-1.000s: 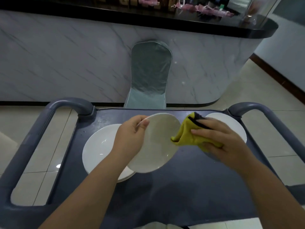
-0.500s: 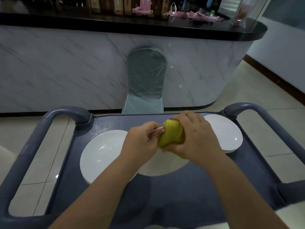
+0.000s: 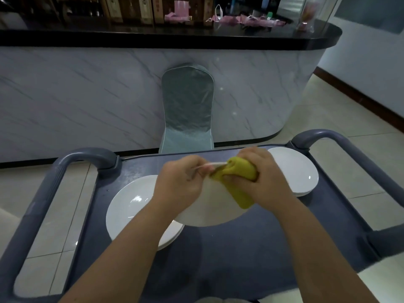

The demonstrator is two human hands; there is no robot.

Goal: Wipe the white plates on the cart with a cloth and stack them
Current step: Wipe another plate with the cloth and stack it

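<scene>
Above cart (image 3: 240, 259): left hand (image 3: 179, 182) grips round glossy plate (image 3: 209, 211); right hand (image 3: 264, 178) clutches soft yellow cloth (image 3: 240, 186).

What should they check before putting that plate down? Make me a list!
1. Grip: the left hand pinches the plate by its rim: ok.
2. Cloth: the right hand holds the cloth folded over the plate's top edge: ok.
3. Plate wiped all over: cannot tell.
4. Landing spot: the left stack has nothing on top: ok.
5. Which pile is the clean one, the left stack or the right stack: cannot tell.
</scene>
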